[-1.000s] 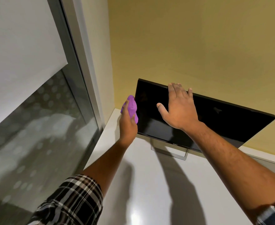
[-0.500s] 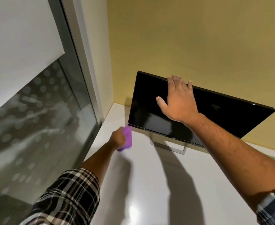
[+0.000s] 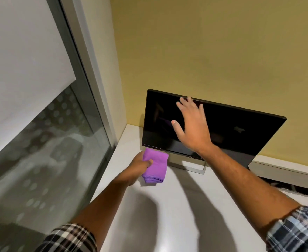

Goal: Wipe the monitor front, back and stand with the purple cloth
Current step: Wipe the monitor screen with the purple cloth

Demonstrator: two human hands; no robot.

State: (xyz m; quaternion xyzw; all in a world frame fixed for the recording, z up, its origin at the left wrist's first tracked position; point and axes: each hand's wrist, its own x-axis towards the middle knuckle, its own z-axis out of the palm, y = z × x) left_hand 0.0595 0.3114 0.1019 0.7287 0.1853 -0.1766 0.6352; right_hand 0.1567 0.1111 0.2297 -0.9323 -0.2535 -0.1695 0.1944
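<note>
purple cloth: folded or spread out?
Folded. The purple microfibre cloth shows a doubled, rolled edge nearest the camera and forms a compact pad, gripped by the left hand.

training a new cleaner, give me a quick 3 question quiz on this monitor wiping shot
1. True or false: the right hand holds the purple cloth.
2. Where is the cloth? A) top edge of the monitor B) low, beside the stand C) behind the screen
3. Fill in: the left hand ____ the cloth.

Key: 1 false; 2 B; 3 grips
</note>
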